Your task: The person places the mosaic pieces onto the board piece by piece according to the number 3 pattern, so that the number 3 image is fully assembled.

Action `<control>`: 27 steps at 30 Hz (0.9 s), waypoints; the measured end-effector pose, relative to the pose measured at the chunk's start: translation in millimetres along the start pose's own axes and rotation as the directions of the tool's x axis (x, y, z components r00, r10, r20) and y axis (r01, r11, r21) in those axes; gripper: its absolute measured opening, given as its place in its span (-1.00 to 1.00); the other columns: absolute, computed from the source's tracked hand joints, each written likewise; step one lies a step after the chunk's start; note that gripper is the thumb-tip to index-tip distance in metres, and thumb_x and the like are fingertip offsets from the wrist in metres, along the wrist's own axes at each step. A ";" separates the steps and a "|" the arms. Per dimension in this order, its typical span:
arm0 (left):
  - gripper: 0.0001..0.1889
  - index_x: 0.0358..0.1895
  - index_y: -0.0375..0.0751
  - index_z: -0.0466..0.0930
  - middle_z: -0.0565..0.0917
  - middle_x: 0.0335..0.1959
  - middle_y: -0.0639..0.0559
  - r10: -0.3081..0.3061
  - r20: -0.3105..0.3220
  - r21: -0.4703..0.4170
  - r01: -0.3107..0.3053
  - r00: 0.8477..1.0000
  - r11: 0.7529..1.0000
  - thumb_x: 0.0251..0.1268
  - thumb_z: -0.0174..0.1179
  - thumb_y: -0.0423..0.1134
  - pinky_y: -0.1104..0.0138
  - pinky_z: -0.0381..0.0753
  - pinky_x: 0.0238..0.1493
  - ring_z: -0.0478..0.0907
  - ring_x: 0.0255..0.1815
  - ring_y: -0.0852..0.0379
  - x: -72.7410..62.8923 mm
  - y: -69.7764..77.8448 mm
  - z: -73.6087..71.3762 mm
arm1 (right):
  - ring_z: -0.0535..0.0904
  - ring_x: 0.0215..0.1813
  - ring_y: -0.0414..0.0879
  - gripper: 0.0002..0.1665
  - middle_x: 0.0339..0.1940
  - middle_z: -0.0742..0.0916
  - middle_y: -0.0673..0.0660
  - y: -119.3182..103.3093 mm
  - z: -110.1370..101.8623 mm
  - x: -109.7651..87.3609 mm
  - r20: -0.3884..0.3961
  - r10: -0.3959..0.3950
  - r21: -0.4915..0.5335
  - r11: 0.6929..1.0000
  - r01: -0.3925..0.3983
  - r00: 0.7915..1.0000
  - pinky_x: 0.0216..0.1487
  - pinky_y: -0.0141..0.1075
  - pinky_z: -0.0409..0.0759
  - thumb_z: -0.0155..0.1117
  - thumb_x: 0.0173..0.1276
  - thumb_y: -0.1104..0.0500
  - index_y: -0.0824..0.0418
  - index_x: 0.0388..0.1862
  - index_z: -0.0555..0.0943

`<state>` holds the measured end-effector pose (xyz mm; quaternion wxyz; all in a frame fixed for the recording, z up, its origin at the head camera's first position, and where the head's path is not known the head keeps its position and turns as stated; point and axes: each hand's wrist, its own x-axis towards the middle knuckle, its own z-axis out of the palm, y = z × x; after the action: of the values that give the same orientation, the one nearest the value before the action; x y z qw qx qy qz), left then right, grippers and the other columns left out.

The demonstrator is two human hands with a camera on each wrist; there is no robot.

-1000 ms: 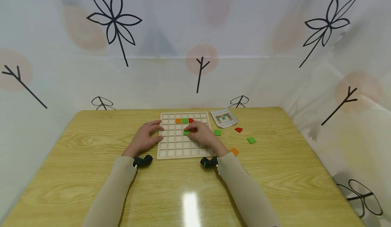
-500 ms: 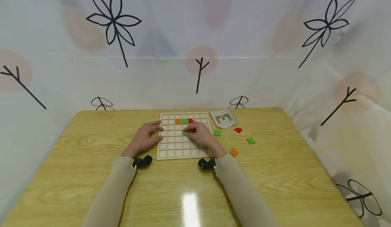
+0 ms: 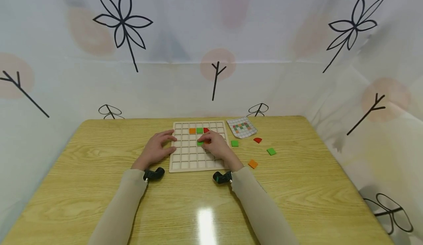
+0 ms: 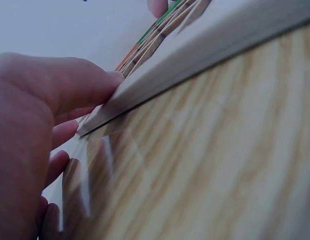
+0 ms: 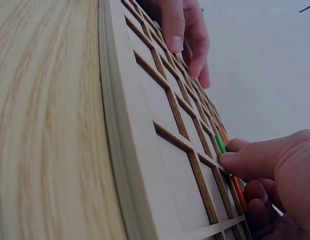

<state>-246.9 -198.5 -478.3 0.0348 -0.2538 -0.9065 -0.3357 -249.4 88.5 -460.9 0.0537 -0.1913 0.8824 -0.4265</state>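
Observation:
A pale wooden grid board (image 3: 188, 166) lies on the table. My left hand (image 3: 156, 147) rests at its left edge with spread, relaxed fingers; the left wrist view shows the thumb (image 4: 90, 85) on the rim. Over the middle of the board, my right hand (image 3: 218, 146) pinches a green square tile (image 3: 199, 143) between thumb and index finger. An orange piece (image 5: 240, 194) sits under that hand, mostly hidden. In an upper row lie an orange square tile (image 3: 192, 131), a green square tile (image 3: 199, 130) and a red piece (image 3: 206, 130), partly covered by the right hand.
A paper pattern card (image 3: 242, 127) with a coloured grid lies right of the board. Loose on the table there are a green tile (image 3: 234, 143), a red quarter-round piece (image 3: 257, 140), another green tile (image 3: 271, 151) and an orange tile (image 3: 253, 164). A patterned cloth (image 3: 165, 91) stands behind.
My right wrist and forearm have shifted slightly left, while the fingers stay at the green tile. The left hand keeps its place at the board's edge.

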 end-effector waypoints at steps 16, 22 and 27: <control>-0.68 0.09 -0.12 0.65 0.36 0.47 -0.08 0.000 -0.011 0.006 0.000 1.000 1.000 0.33 0.31 -0.14 -0.14 0.17 0.40 0.25 0.44 -0.20 -1.3 0.5 0.1 | 0.54 0.01 -0.05 -0.77 0.05 0.65 0.01 2.0 2.7 1.5 0.000 0.008 0.015 1.000 -0.008 1.000 0.03 -0.13 0.55 0.32 0.39 0.30 0.12 -0.03 0.76; -0.67 0.10 -0.12 0.65 0.36 0.47 -0.08 0.003 -0.007 0.010 -0.003 1.000 1.000 0.32 0.31 -0.13 -0.14 0.17 0.40 0.25 0.44 -0.20 -1.3 -0.7 0.4 | 0.54 0.01 -0.06 -0.78 0.06 0.65 0.02 1.6 3.2 0.5 -0.007 -0.002 -0.011 1.000 0.002 1.000 0.02 -0.15 0.54 0.31 0.40 0.29 0.13 -0.03 0.76; -0.67 0.10 -0.12 0.65 0.36 0.47 -0.07 0.000 -0.005 0.009 0.000 1.000 1.000 0.33 0.31 -0.13 -0.14 0.16 0.41 0.24 0.44 -0.19 -1.1 0.5 -0.1 | 0.54 0.03 -0.02 -0.79 0.09 0.65 0.05 -1.0 3.4 -0.6 -0.019 -0.004 -0.007 1.000 0.004 1.000 0.04 -0.13 0.55 0.30 0.40 0.31 0.16 -0.04 0.76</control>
<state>-245.7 -198.7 -478.2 0.0382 -0.2527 -0.9078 -0.3324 -247.7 85.6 -462.3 0.0437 -0.1890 0.8840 -0.4254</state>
